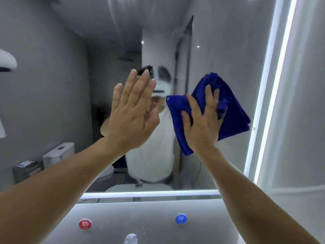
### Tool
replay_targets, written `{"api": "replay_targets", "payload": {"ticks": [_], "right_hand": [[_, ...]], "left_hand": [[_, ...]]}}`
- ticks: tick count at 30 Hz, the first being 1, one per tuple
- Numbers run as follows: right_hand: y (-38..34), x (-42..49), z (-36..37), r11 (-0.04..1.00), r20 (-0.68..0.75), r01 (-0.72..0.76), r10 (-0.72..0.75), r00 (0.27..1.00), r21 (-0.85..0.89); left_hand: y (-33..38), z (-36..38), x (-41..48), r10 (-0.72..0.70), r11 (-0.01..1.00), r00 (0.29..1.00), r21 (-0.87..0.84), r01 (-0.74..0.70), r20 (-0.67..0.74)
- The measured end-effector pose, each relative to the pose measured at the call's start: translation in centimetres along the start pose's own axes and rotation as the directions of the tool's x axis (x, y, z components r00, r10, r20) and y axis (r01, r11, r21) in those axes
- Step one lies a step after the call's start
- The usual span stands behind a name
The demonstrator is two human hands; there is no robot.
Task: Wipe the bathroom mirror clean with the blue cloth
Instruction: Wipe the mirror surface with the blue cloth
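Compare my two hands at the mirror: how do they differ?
The left hand is empty, fingers straight; the right hand presses the blue cloth to the mirror. The left hand sits mid-mirror; the right hand nearer its lit right edge. Both are raised to the glass.

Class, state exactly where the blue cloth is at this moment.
In the head view, the blue cloth sits right of centre, pressed to the mirror under the right hand, between the flat left hand and the mirror's lit right edge.
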State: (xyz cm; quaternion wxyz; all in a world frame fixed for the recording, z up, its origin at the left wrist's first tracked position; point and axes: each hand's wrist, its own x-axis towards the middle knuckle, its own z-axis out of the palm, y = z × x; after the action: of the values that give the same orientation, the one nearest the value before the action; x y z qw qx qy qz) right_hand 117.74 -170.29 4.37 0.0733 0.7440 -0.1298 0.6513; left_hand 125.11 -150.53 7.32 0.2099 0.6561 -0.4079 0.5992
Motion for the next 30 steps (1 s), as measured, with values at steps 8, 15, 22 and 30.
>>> {"api": "replay_targets", "payload": {"ticks": [8,15,22,30], "right_hand": [[4.4,-19.4,2.5,0.907,0.240,0.414,-0.387,0.890,-0.072],[7.9,-20.6,0.9,0.833,0.254,0.544,-0.507,0.824,-0.102],[1.5,-4.2,0.4,0.995,-0.003,-0.085,0.085,0.996,0.060],[-4.8,-11.3,4.2,0.980,0.024,0.199,-0.198,0.980,-0.033]], "left_hand": [[2.4,0.4,-0.5,0.007,1.000,0.995,-0.005,-0.006,0.104],[2.1,-0.3,-0.4,0.017,0.999,0.992,0.037,-0.022,0.128],[1.8,-0.7,-0.2,0.010,1.000,0.993,0.014,-0.011,0.115],[0.6,-0.5,-0.9,-0.010,1.000,0.994,0.022,0.007,0.108]]}}
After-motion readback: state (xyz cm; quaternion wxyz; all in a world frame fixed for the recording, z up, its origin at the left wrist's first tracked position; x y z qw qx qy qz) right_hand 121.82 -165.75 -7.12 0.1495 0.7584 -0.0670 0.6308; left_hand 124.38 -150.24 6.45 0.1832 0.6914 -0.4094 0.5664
